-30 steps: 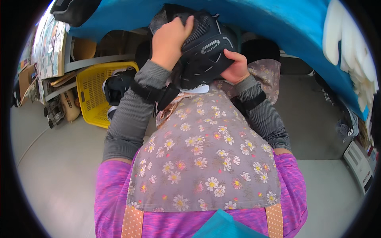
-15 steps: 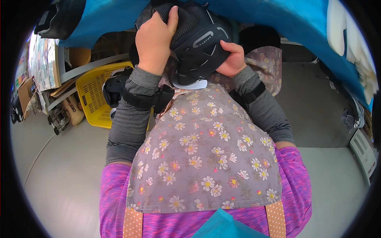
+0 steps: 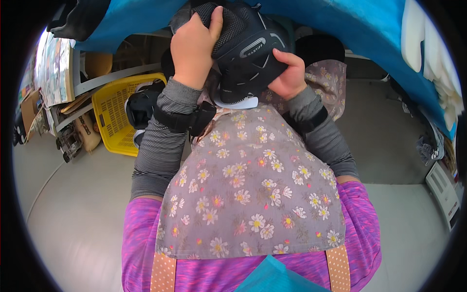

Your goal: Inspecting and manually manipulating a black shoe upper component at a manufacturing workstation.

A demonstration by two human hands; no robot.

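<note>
Near the top centre, between my hands, is a black shoe upper (image 3: 253, 64) with grey mesh lining, raised trim and a pale badge. A white flap or edge (image 3: 237, 103) shows at its lower end, just above my apron. My left hand (image 3: 193, 47) is closed round the mesh part, its thumb pointing up along it. On the other side, my right hand (image 3: 290, 75) pinches the upper's edge with the thumb on top. The fingers of that hand are mostly hidden behind the upper.
A blue-covered work surface (image 3: 350, 27) curves across the top. White moulded pieces (image 3: 430, 61) lie along it at right. On the floor at left stands a yellow basket (image 3: 113, 114) holding black uppers (image 3: 142, 108), beside a shelf (image 3: 92, 86). A white panel (image 3: 443, 191) is at far right.
Both hands and the upper have shifted very slightly to the right in the picture. The hold on the upper looks the same.
</note>
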